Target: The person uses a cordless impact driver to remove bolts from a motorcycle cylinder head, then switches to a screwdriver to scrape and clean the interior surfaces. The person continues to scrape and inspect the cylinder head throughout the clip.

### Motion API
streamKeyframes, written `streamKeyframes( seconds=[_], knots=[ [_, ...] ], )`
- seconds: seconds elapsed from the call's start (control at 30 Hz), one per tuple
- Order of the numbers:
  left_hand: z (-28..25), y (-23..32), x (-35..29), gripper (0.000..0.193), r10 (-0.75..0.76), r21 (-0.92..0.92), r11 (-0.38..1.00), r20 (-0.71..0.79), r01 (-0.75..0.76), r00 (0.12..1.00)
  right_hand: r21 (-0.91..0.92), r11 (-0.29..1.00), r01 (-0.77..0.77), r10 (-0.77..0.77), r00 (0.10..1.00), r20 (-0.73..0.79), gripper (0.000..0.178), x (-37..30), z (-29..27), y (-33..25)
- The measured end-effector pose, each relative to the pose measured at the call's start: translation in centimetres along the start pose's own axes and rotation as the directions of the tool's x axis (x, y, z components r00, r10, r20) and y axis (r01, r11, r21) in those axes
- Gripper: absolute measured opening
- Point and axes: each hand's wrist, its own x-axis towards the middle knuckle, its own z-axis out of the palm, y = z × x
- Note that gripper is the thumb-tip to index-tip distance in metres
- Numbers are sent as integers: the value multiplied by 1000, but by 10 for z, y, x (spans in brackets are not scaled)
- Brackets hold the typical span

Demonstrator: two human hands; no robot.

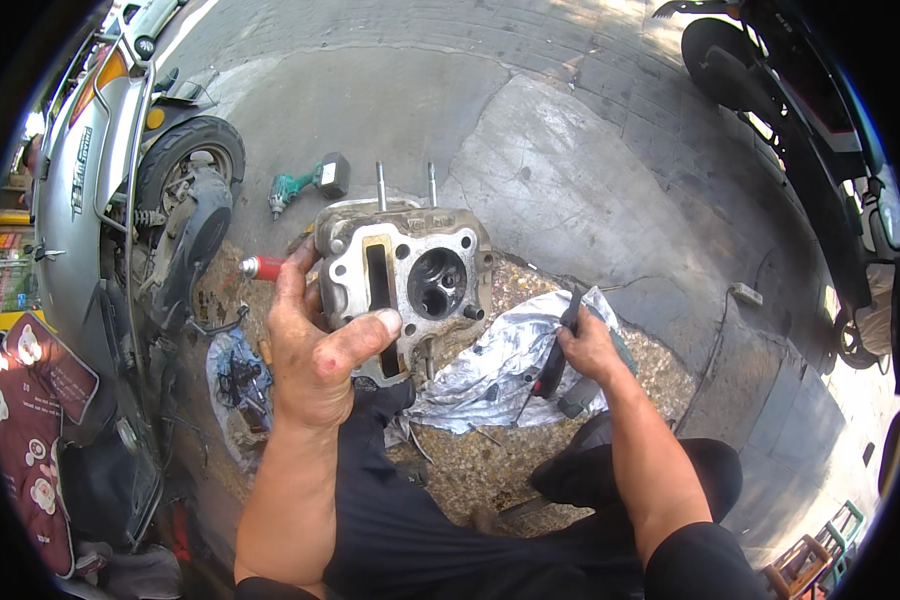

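Observation:
My left hand [315, 365] grips an engine cylinder head [452, 237] by its left side, thumb laid across the lower part of its face. The grey metal head is tilted toward me, showing a round, blackened combustion chamber, a rectangular slot and several bolt holes. Two studs [381, 187] rise from its far side. To the right, my right hand [592, 345] is closed around a long dark object [568, 318] whose kind I cannot make out. It is over a crumpled silvery sheet [470, 375], where a thin tool with a red part [542, 386] also shows.
A green cordless drill [292, 190] lies beyond the cylinder head, and a red cylinder [260, 267] shows beside my left hand. Small dark parts rest on a bluish sheet [222, 375]. A silver scooter [88, 200] stands at left, a dark motorcycle [805, 125] at right.

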Motion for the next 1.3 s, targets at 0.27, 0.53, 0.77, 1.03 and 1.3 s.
streamKeyframes(
  seconds=[0.27,0.53,0.77,1.03,1.3],
  knots=[
    [14,-1,-3,90,180,101,977,84,-189,980,349,784,514,-547,837,-4,32,-89,-94,-135],
    [17,-4,-4,91,169,147,972,120,-186,978,232,770,594,-605,795,-29,19,-112,-71,-170],
    [22,-9,-7,89,198,132,969,101,-210,975,74,846,529,-529,849,-24,24,-105,-62,-175],
    [29,-11,-7,89,264,155,950,77,-273,962,174,835,521,-520,852,-56,28,-105,-67,-175],
    [28,-11,-13,95,390,260,881,78,-396,918,119,850,513,-511,858,-54,26,-106,-64,-175]
  ],
)
